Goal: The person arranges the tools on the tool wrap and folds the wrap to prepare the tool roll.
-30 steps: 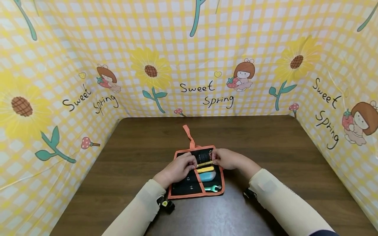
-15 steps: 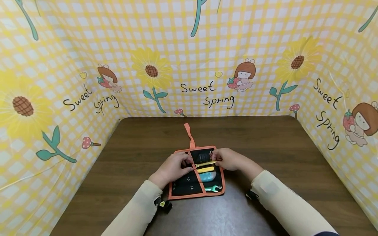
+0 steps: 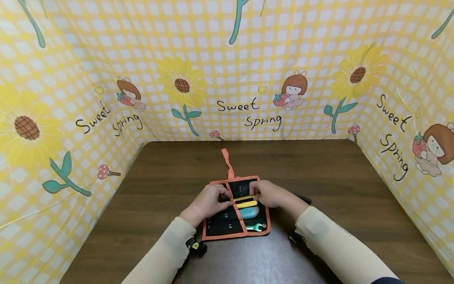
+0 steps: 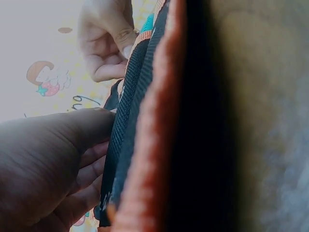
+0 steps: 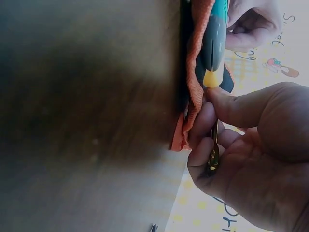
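Observation:
A black tool roll point(image 3: 220, 227) with orange trim lies unrolled on the table, numbers such as 13 and 14 on its pockets. Between the thumb and fingers of my right hand point(image 3: 269, 193) is a slim gold wrench point(image 5: 214, 152), lying across the roll. My left hand point(image 3: 207, 201) pinches the roll's pocket edge at the orange band; its fingertips are partly hidden. Just below the gold wrench sit a yellow-handled tool point(image 3: 247, 204), a teal-and-grey handle point(image 3: 249, 213) and a green wrench point(image 3: 254, 227), their other ends inside the pockets.
An orange strap point(image 3: 227, 162) extends from the roll's far edge. Beyond my right wrist a dark slim item point(image 3: 304, 198) lies on the brown table point(image 3: 170, 165), partly covered by the arm. Yellow checked cloth point(image 3: 198, 23) walls the table's back and sides.
My left hand has drawn back slightly from the gold wrench to the pocket edge. My right hand has moved left with the wrench, uncovering the dark item behind the wrist.

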Demonstrator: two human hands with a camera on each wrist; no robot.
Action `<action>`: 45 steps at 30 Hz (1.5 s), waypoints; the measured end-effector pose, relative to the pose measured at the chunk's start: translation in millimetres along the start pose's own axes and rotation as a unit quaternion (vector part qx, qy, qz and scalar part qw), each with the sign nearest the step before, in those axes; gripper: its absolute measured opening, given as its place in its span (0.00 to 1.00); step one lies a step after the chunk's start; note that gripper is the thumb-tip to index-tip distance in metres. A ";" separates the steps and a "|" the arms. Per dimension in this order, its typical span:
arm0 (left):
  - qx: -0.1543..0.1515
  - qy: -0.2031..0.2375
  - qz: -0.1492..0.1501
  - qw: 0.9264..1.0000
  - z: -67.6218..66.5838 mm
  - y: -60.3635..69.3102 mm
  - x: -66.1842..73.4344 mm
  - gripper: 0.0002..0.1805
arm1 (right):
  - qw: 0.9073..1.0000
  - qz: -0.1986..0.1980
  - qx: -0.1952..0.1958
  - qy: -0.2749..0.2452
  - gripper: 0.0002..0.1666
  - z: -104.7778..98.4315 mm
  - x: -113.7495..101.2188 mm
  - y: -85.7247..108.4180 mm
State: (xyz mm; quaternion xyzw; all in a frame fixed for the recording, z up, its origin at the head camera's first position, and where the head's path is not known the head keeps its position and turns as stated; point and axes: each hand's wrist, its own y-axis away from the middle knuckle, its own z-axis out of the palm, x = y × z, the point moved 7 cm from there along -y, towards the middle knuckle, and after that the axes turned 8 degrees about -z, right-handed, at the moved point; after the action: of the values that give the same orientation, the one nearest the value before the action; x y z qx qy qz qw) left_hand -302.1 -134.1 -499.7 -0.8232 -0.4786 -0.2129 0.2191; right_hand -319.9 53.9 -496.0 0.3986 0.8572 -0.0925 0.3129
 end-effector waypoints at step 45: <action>0.031 -0.017 -0.012 0.999 3.1 1.2 0.5 0.03 | 0.992 0.007 0.064 0.107 0.10 -31.5 14.6 22.8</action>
State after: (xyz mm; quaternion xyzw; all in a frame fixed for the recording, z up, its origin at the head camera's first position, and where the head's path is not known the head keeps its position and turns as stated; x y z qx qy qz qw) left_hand -300.4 -132.5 -502.1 -0.8135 -0.4986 -0.1867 0.2342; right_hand -324.7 91.1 -478.0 0.4317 0.8751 -0.1019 0.1934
